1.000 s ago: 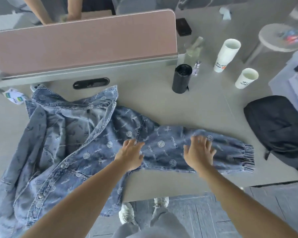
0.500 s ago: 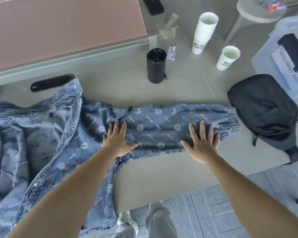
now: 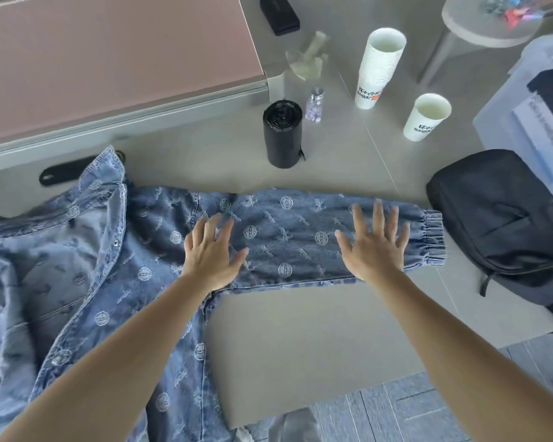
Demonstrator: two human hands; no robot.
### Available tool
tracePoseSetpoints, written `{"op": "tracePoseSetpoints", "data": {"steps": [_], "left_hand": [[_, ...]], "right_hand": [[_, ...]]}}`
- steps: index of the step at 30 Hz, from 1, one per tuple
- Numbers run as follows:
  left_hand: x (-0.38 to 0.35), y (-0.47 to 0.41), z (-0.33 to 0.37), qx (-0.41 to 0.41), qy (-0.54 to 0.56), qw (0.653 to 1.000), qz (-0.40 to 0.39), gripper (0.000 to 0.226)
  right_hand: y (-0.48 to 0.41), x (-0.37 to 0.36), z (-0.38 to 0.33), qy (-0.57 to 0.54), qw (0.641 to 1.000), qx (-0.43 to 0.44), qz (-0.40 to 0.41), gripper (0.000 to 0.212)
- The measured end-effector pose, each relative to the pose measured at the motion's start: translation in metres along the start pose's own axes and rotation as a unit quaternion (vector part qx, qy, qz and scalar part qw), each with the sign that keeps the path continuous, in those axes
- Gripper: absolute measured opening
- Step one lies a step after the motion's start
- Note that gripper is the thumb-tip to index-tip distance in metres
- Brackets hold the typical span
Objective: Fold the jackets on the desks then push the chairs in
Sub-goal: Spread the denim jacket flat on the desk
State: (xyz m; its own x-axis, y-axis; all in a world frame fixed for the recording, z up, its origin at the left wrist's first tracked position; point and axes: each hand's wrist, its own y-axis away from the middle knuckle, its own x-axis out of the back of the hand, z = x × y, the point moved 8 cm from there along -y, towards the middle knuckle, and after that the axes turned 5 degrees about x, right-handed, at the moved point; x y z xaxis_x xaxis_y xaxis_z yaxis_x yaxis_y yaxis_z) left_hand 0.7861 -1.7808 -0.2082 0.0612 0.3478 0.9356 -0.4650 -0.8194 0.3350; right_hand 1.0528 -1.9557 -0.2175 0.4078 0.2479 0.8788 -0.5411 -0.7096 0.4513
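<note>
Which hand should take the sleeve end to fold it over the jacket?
Right, probably. The right hand lies flat on the sleeve next to the cuff; the left hand rests at the sleeve's inner end, better placed to pin the fold.

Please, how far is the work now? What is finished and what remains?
Done: the jacket lies spread open on the desk, with one sleeve stretched flat toward the black bag. In hand: the left hand and right hand lie flat on that sleeve, fingers straight. Left: no fold shows yet, so all the folding remains. No chair is in view; pushing them in comes after.
</note>
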Motion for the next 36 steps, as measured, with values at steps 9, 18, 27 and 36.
{"op": "tracePoseSetpoints", "data": {"steps": [9, 18, 27, 36], "left_hand": [[-0.013, -0.077, -0.03, 0.056, -0.057, 0.997, 0.006, 0.075], [0.005, -0.095, -0.014, 0.071, -0.021, 0.995, 0.062, 0.078], [-0.023, -0.065, 0.001, 0.039, -0.063, 0.996, 0.052, 0.085], [-0.016, -0.058, 0.007, 0.01, -0.083, 0.996, -0.041, 0.092]], "right_hand": [[-0.062, 0.005, 0.036, 0.062, 0.996, 0.009, 0.067, 0.065], [-0.115, 0.032, 0.023, 0.075, 0.993, 0.041, 0.081, 0.07], [-0.111, 0.019, 0.014, 0.096, 0.991, 0.039, 0.084, 0.075], [-0.091, 0.025, 0.004, 0.067, 0.997, 0.021, 0.029, 0.074]]}}
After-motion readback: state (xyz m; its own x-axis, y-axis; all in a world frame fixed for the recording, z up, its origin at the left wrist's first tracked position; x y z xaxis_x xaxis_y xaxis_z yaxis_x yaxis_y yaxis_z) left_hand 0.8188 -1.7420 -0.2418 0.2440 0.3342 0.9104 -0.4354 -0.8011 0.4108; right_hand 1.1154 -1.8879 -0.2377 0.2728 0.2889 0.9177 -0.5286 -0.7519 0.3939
